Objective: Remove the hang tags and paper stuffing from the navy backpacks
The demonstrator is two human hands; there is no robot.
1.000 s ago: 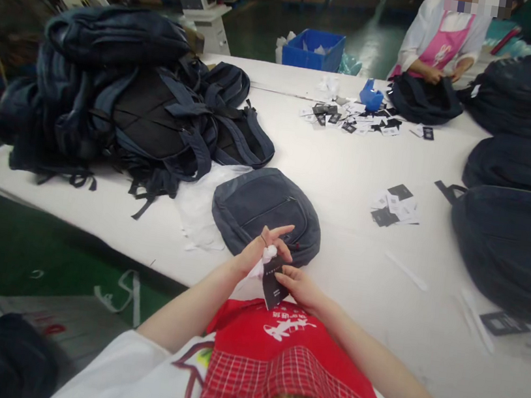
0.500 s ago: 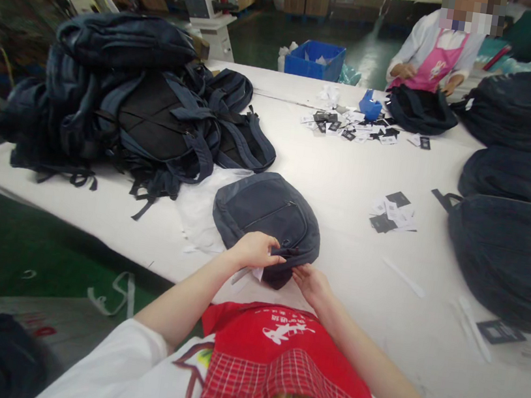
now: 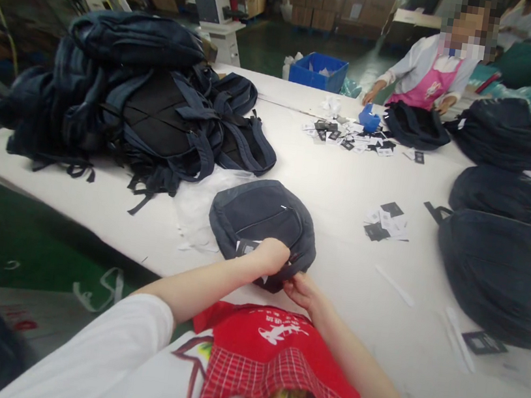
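Note:
A dark navy backpack (image 3: 263, 215) lies on the white table in front of me, its zipped front pocket facing up. My left hand (image 3: 273, 257) is closed over the bag's near end, its fingertips hidden, so what it grips cannot be made out. Beside that hand a black and white hang tag (image 3: 245, 247) rests on the bag. My right hand (image 3: 302, 289) holds the near right edge of the backpack between thumb and fingers, the palm turned up.
A heap of backpacks (image 3: 160, 105) fills the table's left side. More dark backpacks (image 3: 501, 278) lie at the right. Loose tags (image 3: 387, 223) and a white strip (image 3: 394, 286) lie between. Across the table, a co-worker in a pink apron (image 3: 432, 84) stands beside another bag.
My left hand has moved slightly right and turned over the bag's near end. The hang tag now shows beside it. The co-worker's one arm has reached toward the blue item.

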